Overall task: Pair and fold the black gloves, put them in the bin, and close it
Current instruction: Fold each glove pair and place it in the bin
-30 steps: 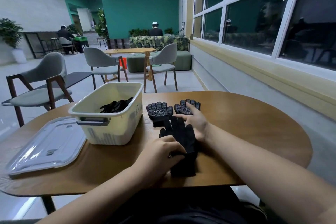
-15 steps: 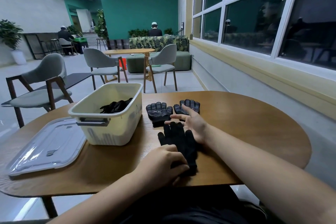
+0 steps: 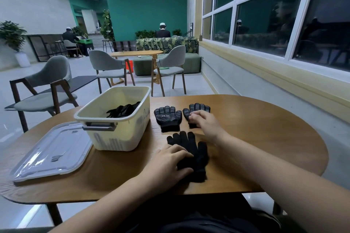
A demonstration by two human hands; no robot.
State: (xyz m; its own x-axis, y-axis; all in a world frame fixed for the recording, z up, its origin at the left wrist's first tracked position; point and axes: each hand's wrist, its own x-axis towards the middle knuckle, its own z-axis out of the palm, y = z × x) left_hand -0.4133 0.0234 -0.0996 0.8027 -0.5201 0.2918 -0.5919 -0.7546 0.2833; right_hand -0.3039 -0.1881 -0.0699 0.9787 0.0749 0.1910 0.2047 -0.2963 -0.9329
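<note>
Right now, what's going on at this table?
A person is midway through pairing. The left hand grips the plain glove near the front edge of the table. The right hand has its fingers curled on the right dotted glove. The left dotted glove lies flat beside it, untouched. The bin is open with more gloves inside, and the lid lies to its left.
</note>
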